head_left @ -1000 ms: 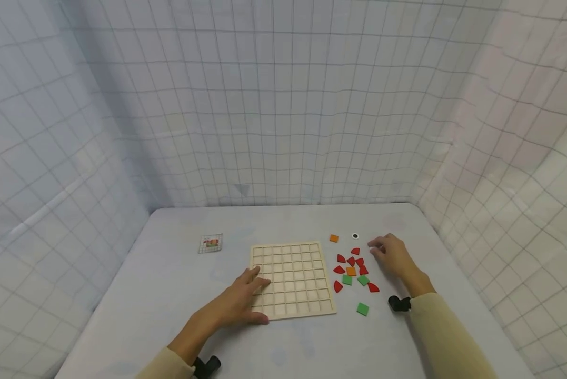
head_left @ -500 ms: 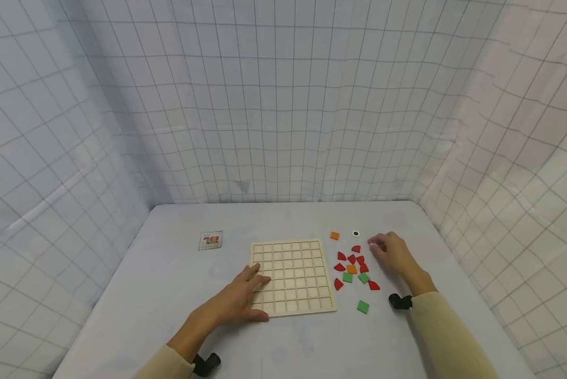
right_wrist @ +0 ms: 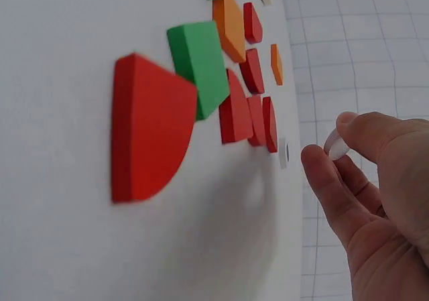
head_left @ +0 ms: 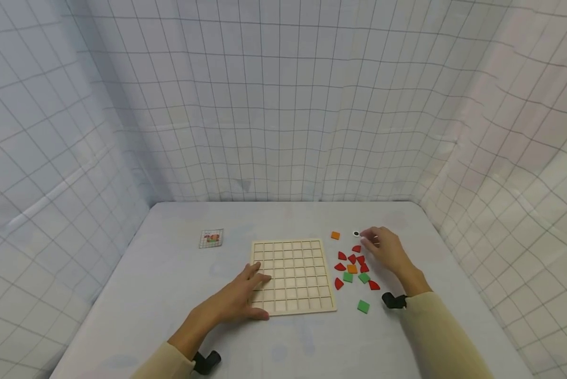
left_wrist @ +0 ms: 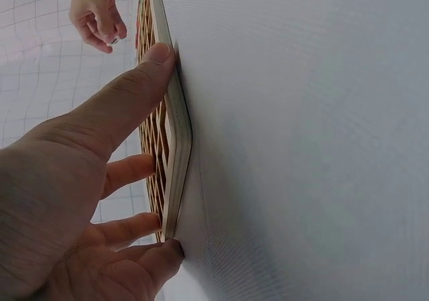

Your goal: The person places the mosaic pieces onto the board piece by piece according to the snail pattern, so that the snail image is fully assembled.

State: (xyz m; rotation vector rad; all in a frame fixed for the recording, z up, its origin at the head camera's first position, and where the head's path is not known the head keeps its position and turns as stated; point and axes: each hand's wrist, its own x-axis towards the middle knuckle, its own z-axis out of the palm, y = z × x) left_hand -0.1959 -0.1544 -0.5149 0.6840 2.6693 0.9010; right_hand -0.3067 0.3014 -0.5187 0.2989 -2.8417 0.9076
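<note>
My left hand [head_left: 236,299] rests on the left edge and near-left corner of a pale wooden grid board [head_left: 296,279]. Its fingers are spread and its thumb [left_wrist: 127,103] lies against the board's edge. Between thumb and fingertips, my right hand [head_left: 388,251] pinches a small white disc [right_wrist: 336,145] above the table's right side. Close to those fingertips, a white round piece with a black centre [right_wrist: 284,153] lies on the table. Nearer the board are several red quarter-round pieces [right_wrist: 157,133], green squares [right_wrist: 201,63] and orange squares [right_wrist: 230,25].
A small card with a coloured picture [head_left: 211,238] lies at the table's back left. One green square [head_left: 363,306] sits apart, toward the front. Grid-patterned white cloth [head_left: 283,105] hangs behind and on both sides of the white table [head_left: 292,347].
My right hand has moved slightly left and away from me, toward the black-centred round piece. The left hand and the board stay put. The head view has tilted a little.
</note>
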